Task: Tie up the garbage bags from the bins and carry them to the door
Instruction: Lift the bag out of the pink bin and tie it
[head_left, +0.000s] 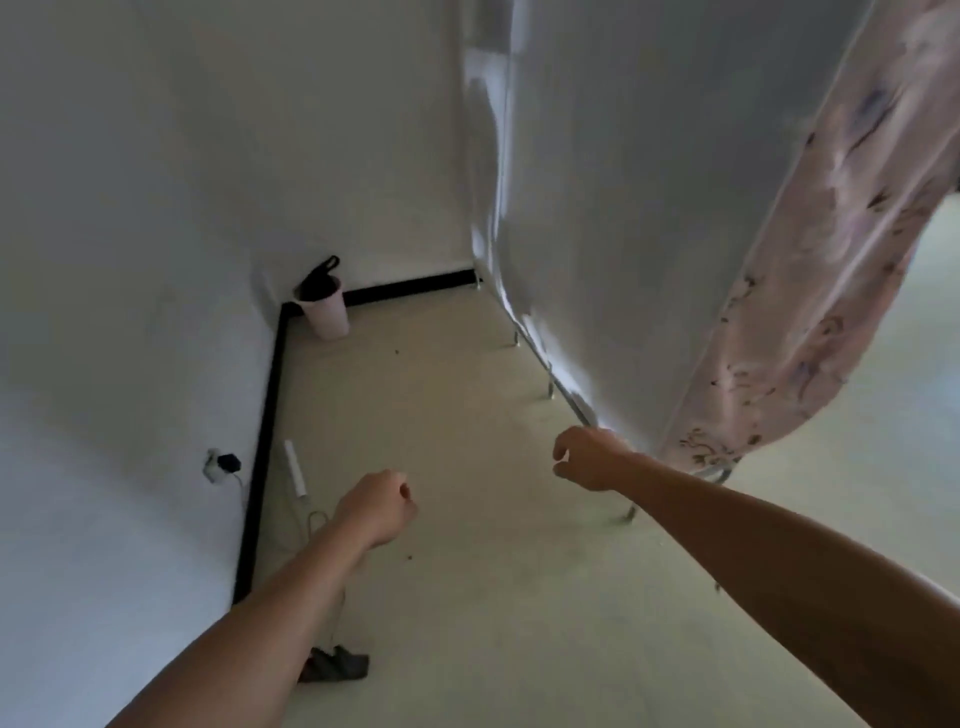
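A small pink bin (328, 314) stands in the far corner of the room, against the white walls. A black garbage bag (318, 281) lines it, with its handles sticking up over the rim. My left hand (375, 509) is held out low over the floor, fingers curled into a loose fist with nothing in it. My right hand (589, 458) reaches forward beside the grey cover, fingers curled, holding nothing. Both hands are well short of the bin.
A tall frame draped in a grey cover (623, 208) with a pink flowered curtain (810, 291) lines the right side, on thin metal legs. A white power strip (295, 469) and cable lie along the black skirting at left. A wall socket (221, 462) holds a plug. A dark cloth (337, 665) lies on the floor.
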